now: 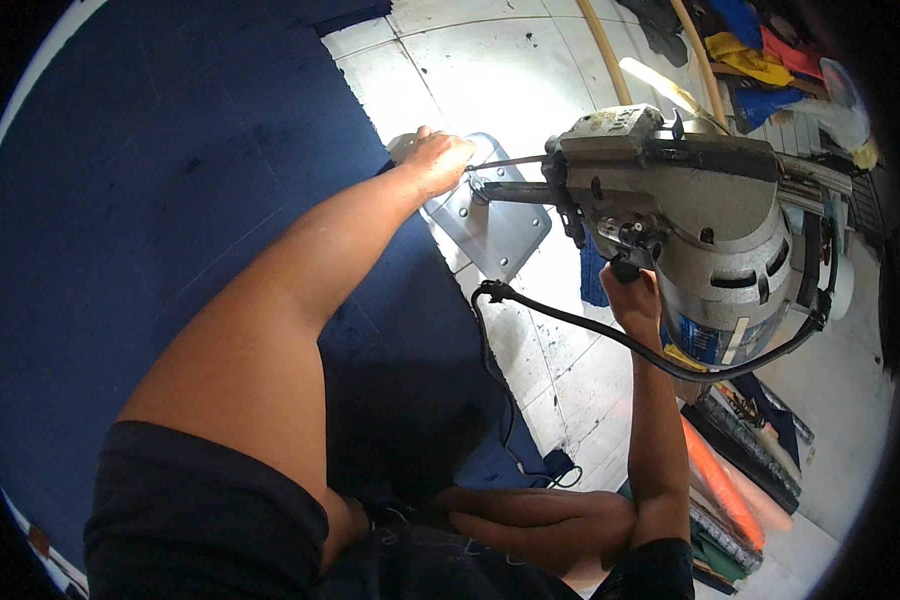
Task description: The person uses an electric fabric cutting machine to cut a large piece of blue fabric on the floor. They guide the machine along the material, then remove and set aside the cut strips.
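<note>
A grey electric straight-knife cloth cutting machine [670, 180] leans across the right of the head view, its column and flat metal base plate [515, 235] reaching toward the dark blue cloth [190, 200]. My right hand [632, 295] is wrapped round the machine's handle, below the motor housing. My left arm stretches forward over the cloth. At the far corner of the base plate, beside the thin blade end, my left hand [438, 160] is closed with its fingers curled; what lies under them is hidden. The plate's left edge is at the cloth's edge.
A black power cable [610, 335] loops from the motor down over the cloth's edge. White floor tiles [570, 380] border the cloth. Rolls of material [725, 480] lie at the lower right. Wooden poles [607, 50] and colourful cloth scraps [750, 60] are at the far right.
</note>
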Demonstrator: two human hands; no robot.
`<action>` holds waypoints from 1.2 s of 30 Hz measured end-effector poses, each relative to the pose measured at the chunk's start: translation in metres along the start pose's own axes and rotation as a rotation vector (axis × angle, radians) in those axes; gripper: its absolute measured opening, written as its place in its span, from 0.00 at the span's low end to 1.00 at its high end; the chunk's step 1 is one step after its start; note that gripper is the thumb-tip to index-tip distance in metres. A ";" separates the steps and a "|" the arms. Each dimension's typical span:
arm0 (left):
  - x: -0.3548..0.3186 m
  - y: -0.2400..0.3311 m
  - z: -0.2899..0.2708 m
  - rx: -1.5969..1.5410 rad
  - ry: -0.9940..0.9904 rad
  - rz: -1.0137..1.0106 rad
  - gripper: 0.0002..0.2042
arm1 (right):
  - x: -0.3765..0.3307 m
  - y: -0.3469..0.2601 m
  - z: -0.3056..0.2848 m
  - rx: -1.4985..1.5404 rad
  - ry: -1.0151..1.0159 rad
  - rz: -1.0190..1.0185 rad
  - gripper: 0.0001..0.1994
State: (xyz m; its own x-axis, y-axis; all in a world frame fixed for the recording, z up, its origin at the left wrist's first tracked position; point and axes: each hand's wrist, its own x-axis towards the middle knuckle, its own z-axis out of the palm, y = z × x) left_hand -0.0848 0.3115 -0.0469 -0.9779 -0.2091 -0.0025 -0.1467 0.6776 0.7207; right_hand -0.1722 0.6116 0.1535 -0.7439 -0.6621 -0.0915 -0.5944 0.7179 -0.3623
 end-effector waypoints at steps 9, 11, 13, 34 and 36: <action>0.003 -0.002 0.001 0.011 -0.011 -0.036 0.11 | 0.000 0.038 0.004 -0.050 0.023 -0.068 0.12; 0.004 -0.003 0.005 0.033 0.020 -0.032 0.12 | 0.000 0.051 0.007 0.005 0.026 -0.057 0.12; 0.004 -0.003 0.005 0.031 0.021 -0.027 0.12 | -0.001 0.058 0.010 0.139 0.020 0.021 0.12; -0.003 -0.003 -0.006 0.063 -0.049 -0.033 0.12 | 0.001 0.053 0.008 0.522 -0.005 0.323 0.08; -0.003 -0.003 -0.005 0.068 -0.042 -0.037 0.12 | 0.001 0.051 0.008 0.895 -0.050 0.439 0.09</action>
State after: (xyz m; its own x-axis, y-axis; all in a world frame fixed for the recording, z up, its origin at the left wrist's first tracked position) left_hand -0.0812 0.3065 -0.0451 -0.9767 -0.2064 -0.0587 -0.1917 0.7166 0.6706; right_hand -0.2007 0.6456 0.1275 -0.8166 -0.4001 -0.4160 0.1945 0.4878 -0.8510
